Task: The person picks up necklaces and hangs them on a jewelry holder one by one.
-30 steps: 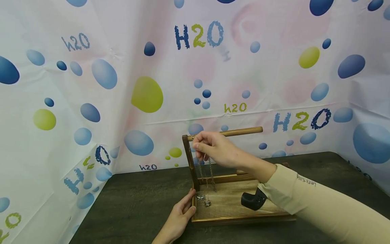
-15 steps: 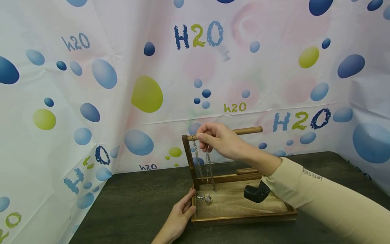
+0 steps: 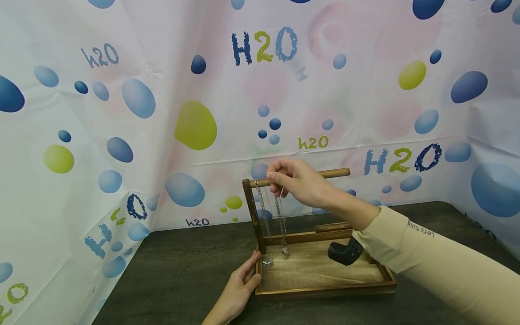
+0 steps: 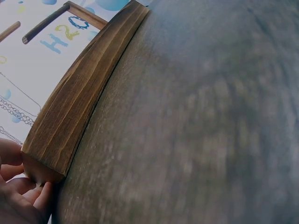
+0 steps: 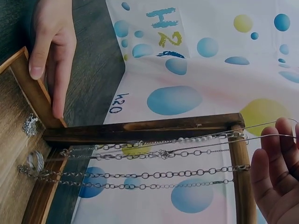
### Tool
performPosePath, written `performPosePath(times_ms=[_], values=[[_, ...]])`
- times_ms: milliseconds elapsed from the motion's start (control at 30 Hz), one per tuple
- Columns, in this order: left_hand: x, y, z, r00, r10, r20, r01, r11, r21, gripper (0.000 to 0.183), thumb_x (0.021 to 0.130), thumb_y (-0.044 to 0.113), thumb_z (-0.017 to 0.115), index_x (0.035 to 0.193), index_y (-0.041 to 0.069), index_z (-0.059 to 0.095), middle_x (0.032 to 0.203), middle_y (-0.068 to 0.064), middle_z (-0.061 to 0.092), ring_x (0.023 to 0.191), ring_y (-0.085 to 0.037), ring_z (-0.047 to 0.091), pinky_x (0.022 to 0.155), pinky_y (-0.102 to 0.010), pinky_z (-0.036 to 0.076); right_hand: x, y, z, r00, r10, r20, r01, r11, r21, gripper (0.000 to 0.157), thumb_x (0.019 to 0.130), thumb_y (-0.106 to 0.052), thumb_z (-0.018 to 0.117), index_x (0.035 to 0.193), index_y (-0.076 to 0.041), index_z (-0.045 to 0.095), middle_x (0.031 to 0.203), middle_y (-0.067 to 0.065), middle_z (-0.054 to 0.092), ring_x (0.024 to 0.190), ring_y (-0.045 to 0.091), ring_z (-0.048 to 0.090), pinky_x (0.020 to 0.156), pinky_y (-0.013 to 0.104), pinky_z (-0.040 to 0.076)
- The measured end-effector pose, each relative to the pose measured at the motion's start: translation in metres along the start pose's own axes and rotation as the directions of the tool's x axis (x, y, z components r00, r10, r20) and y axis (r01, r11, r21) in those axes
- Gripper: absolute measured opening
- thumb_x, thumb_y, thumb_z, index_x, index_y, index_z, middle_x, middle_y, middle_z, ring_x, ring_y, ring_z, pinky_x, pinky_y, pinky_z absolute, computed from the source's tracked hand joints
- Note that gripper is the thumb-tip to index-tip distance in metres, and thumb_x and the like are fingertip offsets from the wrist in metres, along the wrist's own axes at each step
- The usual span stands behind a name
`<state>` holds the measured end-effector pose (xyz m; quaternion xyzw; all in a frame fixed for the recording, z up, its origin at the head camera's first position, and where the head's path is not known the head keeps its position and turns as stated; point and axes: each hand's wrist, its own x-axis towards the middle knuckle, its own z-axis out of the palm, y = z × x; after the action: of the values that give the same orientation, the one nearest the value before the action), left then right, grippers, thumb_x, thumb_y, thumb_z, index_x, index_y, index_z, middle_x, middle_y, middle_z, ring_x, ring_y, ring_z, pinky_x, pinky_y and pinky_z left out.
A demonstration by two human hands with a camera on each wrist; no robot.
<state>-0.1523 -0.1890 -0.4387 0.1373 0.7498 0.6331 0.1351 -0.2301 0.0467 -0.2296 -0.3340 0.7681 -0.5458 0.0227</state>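
My right hand (image 3: 298,180) is beside the round bar (image 3: 337,173) of a wooden jewelry stand, its fingertips pinching a thin chain necklace (image 5: 259,125). Several silver chains (image 5: 149,175) hang from the bar near its upright post (image 3: 253,216). A round silver pendant (image 3: 285,251) dangles above the tray floor. Low at the tray's left end, my left hand (image 3: 237,289) grips the wooden tray (image 3: 325,292); the left wrist view has its fingers (image 4: 44,198) bent about the corner. A small silver cluster (image 3: 267,262) lies in the tray's left corner.
The stand rests on a dark wood-grain table (image 3: 183,266). A second, lower bar (image 3: 333,227) runs along the tray's back right. Behind hangs a white sheet (image 3: 227,158) with coloured dots and H2O lettering. A black curved device (image 3: 343,253) sits at my right wrist.
My right hand has moved up and to the right along the bar, pinching the thin necklace. The pendant has risen from low over the tray and swung right. The left hand stays put.
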Motion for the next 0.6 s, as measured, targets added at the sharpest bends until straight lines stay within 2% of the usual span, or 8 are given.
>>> performPosePath(times_ms=[167,400,600], values=[[0.000,0.000,0.000,1.000,0.002,0.003,-0.002,1.000,-0.003,0.058,0.107,0.004,0.046,0.158,-0.003,0.021,0.164,-0.025,0.002,0.148,-0.045,0.011,0.114,-0.046,0.031,0.000,0.003,-0.003,1.000,0.002,-0.013,-0.002,1.000,-0.007,0.017,0.107,-0.012,0.050,0.104,0.002,0.060,0.085,0.017,0.064,0.080,0.034,0.064,0.074,0.044,0.058],[0.001,0.000,-0.001,1.000,0.000,0.002,0.000,1.000,-0.002,0.057,0.107,0.004,0.046,0.158,-0.003,0.022,0.164,-0.025,0.002,0.148,-0.045,0.011,0.114,-0.047,0.031,-0.003,0.007,-0.007,1.000,0.010,-0.019,-0.010,1.000,-0.004,0.018,0.107,-0.013,0.050,0.106,0.002,0.060,0.086,0.015,0.064,0.081,0.034,0.063,0.071,0.036,0.057],[0.003,0.000,-0.002,1.000,0.001,0.006,-0.001,1.000,-0.001,0.057,0.107,0.004,0.046,0.158,-0.003,0.022,0.164,-0.025,0.002,0.148,-0.045,0.011,0.114,-0.045,0.032,-0.004,0.011,-0.012,0.999,0.021,-0.024,-0.021,1.000,-0.001,0.018,0.107,-0.014,0.050,0.105,0.002,0.060,0.085,0.014,0.064,0.080,0.033,0.063,0.070,0.035,0.057]])
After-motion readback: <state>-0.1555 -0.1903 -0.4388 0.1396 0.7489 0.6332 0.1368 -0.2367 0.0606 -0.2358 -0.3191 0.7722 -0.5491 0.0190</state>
